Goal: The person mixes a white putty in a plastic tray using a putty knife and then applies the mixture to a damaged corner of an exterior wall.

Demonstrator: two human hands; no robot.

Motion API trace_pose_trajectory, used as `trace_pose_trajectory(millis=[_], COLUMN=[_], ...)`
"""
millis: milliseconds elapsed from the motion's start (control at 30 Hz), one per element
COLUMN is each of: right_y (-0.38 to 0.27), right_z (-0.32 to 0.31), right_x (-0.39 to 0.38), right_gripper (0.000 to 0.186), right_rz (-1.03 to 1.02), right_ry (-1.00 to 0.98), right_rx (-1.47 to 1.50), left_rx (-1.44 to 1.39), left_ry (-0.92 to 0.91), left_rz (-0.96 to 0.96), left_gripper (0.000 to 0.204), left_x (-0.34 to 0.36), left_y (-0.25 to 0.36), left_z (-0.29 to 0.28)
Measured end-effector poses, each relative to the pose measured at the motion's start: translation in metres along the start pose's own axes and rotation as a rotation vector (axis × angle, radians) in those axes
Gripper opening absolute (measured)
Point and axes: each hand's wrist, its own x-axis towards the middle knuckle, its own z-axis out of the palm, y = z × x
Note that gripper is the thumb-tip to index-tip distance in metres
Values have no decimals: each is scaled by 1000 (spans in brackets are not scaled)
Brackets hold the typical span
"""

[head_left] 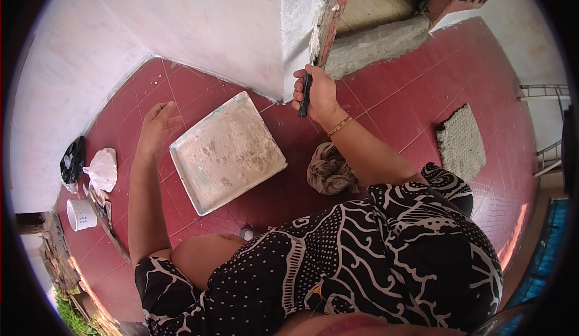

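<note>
My right hand (318, 95) is closed round the black handle of a putty knife (306, 98). Its far end points up at the wall corner beside the door frame (335, 19); I cannot make out the blade clearly. Rough white plaster (314, 40) runs along that edge. Away to the left, my left hand (160, 122) hovers with loosely bent fingers and nothing visible in it. Between my hands, a shallow rectangular tray (175, 158) lies on the floor, spread with lumpy beige-white paste (226, 149). Left of the tray's edge, the left hand appears apart from it.
A crumpled brown cloth (330, 170) lies under my right forearm. On the red tiled floor (386, 83) are a woven mat (462, 143) at right, and a white tub (81, 214), a white bag (102, 170) and a black bag (73, 160) at left. A rough doorsill (380, 47) is ahead.
</note>
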Motion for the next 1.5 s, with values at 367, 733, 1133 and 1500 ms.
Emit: trace_pose_trajectory(millis=[367,733,1133,1500], right_y=[-13,50,59,37], right_z=[28,-32,3,-29], right_x=[1,-15,28,12], right_gripper=[26,25,25,26], right_rz=[-211,-7,-14,-180], right_ry=[38,203,185,143], right_rx=[-11,-63,-175,-234], left_rx=[31,38,30,21], left_ry=[-18,-3,-35,-3], left_rz=[5,4,6,-4], left_gripper=[42,41,43,36], left_x=[6,-12,6,5], left_y=[-22,-33,-45,-31], left_z=[1,-6,-38,-10])
